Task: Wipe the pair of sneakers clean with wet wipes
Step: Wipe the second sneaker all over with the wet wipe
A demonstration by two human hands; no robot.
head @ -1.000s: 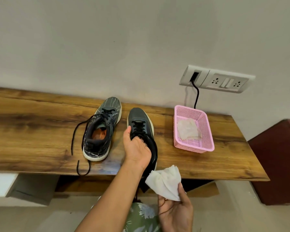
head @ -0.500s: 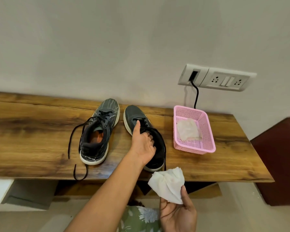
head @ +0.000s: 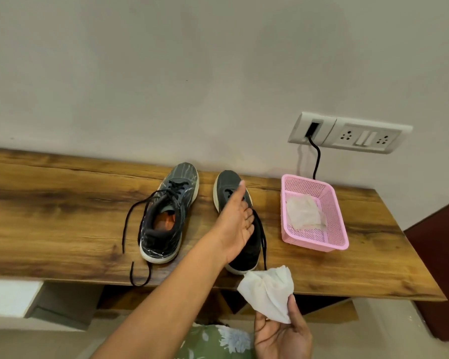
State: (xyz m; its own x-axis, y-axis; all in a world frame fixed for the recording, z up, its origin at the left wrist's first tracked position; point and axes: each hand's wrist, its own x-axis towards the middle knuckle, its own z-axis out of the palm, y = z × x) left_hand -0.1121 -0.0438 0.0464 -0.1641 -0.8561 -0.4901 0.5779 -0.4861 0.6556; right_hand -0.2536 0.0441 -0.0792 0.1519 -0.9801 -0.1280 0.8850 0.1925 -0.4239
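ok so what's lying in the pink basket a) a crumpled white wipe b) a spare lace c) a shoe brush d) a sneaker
a: a crumpled white wipe lies inside the pink basket, with nothing else in it.

I log a wooden bench (head: 49, 216) along the wall. Pink mesh basket (head: 314, 246) sits on its right end. White socket plate (head: 366, 137) above, black cable (head: 317, 161) dropping behind basket. Dark red cabinet (head: 441, 268) far right.
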